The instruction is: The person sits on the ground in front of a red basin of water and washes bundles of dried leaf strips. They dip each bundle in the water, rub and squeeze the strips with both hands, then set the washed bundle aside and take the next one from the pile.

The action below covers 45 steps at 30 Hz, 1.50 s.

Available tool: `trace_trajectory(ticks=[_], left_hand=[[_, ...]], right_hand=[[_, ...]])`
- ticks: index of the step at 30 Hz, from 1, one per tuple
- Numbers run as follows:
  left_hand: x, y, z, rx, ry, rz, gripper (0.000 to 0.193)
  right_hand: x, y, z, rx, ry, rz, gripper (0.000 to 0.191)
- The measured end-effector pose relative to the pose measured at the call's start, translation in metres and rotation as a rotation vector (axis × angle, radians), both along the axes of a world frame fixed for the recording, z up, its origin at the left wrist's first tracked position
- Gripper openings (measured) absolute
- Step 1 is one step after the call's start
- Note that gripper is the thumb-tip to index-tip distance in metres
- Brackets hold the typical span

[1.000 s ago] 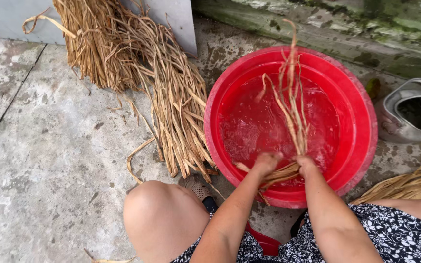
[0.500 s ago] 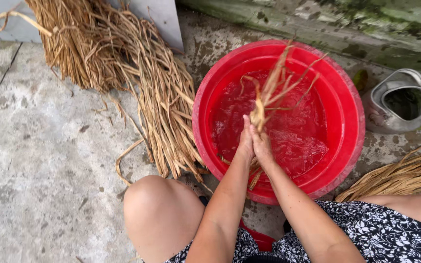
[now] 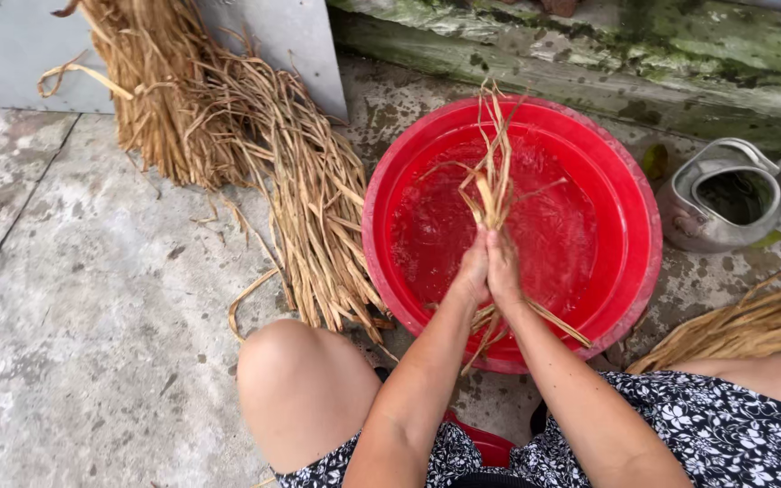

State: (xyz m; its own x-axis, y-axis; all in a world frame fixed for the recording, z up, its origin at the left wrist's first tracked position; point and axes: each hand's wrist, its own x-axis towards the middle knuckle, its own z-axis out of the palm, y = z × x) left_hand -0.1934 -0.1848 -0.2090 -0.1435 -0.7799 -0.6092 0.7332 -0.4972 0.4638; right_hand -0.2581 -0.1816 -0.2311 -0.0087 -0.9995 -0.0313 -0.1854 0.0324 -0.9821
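Inside the red basin's rim (image 3: 381, 262), both hands' fingers (image 3: 490, 267) clamp the straw bundle (image 3: 494, 181).

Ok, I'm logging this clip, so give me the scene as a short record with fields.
left hand: pressed palm to palm against the right, straw between
right hand: same grip
held: bundle of dry straw strands, over the basin
basin: red basin, water inside
left of basin: straw pile on concrete
right of basin: metal kettle, lid off
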Motion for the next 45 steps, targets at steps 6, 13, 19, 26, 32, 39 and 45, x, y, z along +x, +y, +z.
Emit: trace_trajectory(ticks=[6, 13, 19, 26, 32, 39, 45], left_hand=[[-0.035, 0.012, 0.024, -0.302, -0.147, -0.049, 0.045], [-0.008, 0.001, 0.017, -0.454, -0.502, 0.029, 0.045], [-0.025, 0.018, 0.03, -0.521, -1.195, -0.626, 0.064], [-0.012, 0.018, 0.066, -0.641, -1.428, -0.718, 0.055], [-0.001, 0.008, 0.072, -0.724, -1.525, -0.667, 0.053], [0.015, 0.012, 0.095, -0.919, -1.77, -0.969, 0.054], [0.041, 0.032, 0.119, -1.197, -1.883, -0.942, 0.044]], right_hand=[[-0.049, -0.029, -0.005, -0.401, 0.654, -0.104, 0.052], [-0.048, -0.047, 0.011, 0.444, -0.457, 0.163, 0.078], [-0.067, -0.069, 0.025, 0.593, -0.637, 0.062, 0.043], [-0.106, -0.091, 0.052, 0.479, -0.842, 0.021, 0.035], [-0.101, -0.103, 0.032, 0.475, -1.148, 0.101, 0.032], [-0.095, -0.094, 0.009, 0.673, -1.031, -0.059, 0.043], [-0.135, -0.096, -0.002, 0.599, -0.899, -0.325, 0.049]])
